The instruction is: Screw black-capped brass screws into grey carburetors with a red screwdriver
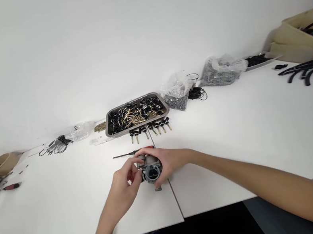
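Cupping the likely weighty, rigid carburetor body (152, 171), your right fingers (160, 180) curl; left fingers (137, 177) nearly meet beside it, hold unclear.

A white table (224, 141) bears a tray (164, 103), screwdrivers (123, 155) and bags (223, 72)

Carburetor-like metal body (151, 168): grey, compact, located at lower centre of the frame, slightly left. Round bore (153, 172) faces the viewer. Cylindrical section (151, 159) at top; dark fitting (143, 177) on the left flank; short stub (158, 189) projecting below. Partly hidden.
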Demonstrator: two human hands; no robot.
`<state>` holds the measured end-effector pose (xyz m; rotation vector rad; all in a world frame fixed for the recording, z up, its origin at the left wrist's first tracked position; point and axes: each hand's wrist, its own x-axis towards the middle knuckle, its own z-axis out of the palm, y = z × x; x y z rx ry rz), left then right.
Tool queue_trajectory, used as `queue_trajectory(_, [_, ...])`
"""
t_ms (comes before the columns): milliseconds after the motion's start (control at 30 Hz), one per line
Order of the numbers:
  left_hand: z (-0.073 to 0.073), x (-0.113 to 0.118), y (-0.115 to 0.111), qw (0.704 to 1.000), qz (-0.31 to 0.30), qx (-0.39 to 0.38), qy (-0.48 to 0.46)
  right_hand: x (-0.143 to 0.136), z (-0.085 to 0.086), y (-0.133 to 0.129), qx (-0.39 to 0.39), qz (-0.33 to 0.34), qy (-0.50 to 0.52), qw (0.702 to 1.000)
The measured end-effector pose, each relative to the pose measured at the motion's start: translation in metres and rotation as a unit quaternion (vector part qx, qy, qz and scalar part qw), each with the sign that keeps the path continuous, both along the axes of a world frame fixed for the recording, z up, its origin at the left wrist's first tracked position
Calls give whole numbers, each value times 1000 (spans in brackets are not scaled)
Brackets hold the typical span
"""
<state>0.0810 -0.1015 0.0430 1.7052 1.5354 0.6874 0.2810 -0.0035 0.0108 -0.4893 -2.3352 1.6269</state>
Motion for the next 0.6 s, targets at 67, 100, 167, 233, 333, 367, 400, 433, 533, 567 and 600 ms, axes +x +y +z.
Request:
queue_trajectory(67, [10, -9, 9, 997, -73, -29, 4, 0, 1, 0, -3, -2, -1, 1000])
queue_trajectory(100, [16, -14, 15, 992, -115, -46, 12, 0, 1, 0, -6, -5, -3, 1000])
queue_trajectory(167, [25, -22, 26, 977, -194, -77, 36, 0, 3, 1, -13, -10, -9, 1000])
queue_trajectory(233, [31, -28, 35, 963, -247, -91, 64, 0, 4, 1, -15, -15, -16, 1000])
queue_trajectory(333, [27, -36, 43, 954, -273, -87, 85, 1, 5, 2, -15, -19, -17, 1000])
queue_trajectory(367, [23, -38, 44, 953, -276, -87, 86, 1, 5, 2, -17, -19, -13, 1000])
queue_trajectory(400, [19, -41, 43, 952, -279, -88, 85, 2, 4, 2, -22, -18, -10, 1000])
queue_trajectory(433, [16, -43, 42, 952, -280, -88, 84, 2, 4, 2, -26, -18, -8, 999])
queue_trajectory(533, [9, -43, 35, 959, -265, -71, 69, 2, 4, -1, -42, -18, 0, 999])
queue_trajectory(567, [9, -41, 33, 962, -259, -59, 61, 2, 5, -1, -48, -15, 1, 999])
queue_trajectory(600, [9, -40, 32, 963, -260, -50, 52, 2, 6, -1, -54, -8, 0, 999])
